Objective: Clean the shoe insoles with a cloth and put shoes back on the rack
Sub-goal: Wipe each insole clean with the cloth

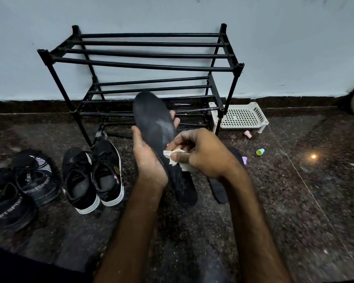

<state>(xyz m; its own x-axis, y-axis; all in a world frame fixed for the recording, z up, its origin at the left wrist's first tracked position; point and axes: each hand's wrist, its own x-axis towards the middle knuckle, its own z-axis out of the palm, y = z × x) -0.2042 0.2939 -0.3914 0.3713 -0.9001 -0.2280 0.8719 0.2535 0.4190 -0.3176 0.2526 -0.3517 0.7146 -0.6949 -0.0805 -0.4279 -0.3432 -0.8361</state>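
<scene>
Our right hand [202, 158] pinches the cloth [173, 158] between thumb and curled fingers and presses it to the middle of the insole [153, 119]. Our left hand [149, 160] grips that insole along its left edge, fingertips wrapping round to the right edge, toe end raised toward the rack [149, 65]. We judge the wiping step is in hand, with a pale smear above the cloth. A second insole [219, 190] lies on the floor [294, 201] under our right forearm. The white-soled shoes [92, 176] and the sport shoes [18, 186] sit on the floor toward its left edge, none on the rack. Next we would stroke toward the toe, then refit the insole, which calls for a free hand.
</scene>
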